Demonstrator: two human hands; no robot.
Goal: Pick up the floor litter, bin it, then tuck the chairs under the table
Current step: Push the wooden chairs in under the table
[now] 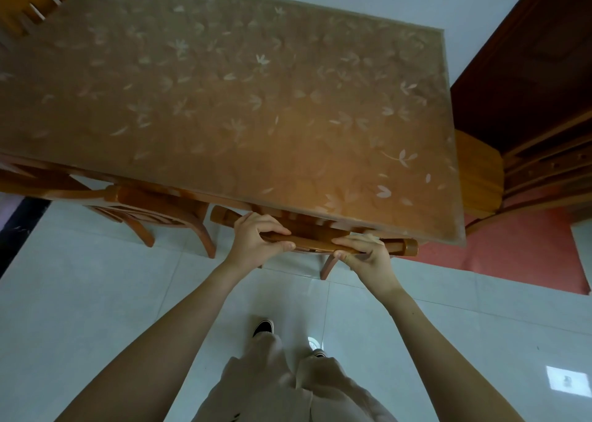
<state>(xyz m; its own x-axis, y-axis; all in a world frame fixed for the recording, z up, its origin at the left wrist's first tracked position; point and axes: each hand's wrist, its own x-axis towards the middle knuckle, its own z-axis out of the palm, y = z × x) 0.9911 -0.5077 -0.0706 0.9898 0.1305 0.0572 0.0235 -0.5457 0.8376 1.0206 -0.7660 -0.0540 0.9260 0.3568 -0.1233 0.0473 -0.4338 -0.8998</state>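
Pale glossy floor tiles are filling the lower frame and reflecting light, with no litter showing on them, so the chair-tucking stage is likely under way. Across the upper frame a wooden table is lying under a translucent cover printed with pale leaves.

At the upper left, a slatted chair back is peeking in at the table's far side. At the left of the near edge, a neighbouring wooden chair is sitting with its seat under the tabletop.

In the centre, the left hand is gripping the curved top rail of the near chair, fingers curling over the top and thumb underneath. The rail is smooth varnished wood with rounded ends. Its long axis is running left to right, dipping slightly toward the right, almost parallel to the table's near edge and just beside it. The right hand is holding the same rail nearer its right end, fingers wrapping it likewise. Both hands are equally near, so any remaining push is pointing straight away from the person, toward the top of the frame.

At the right end another chair is sitting against the table, beside a dark wooden cabinet.
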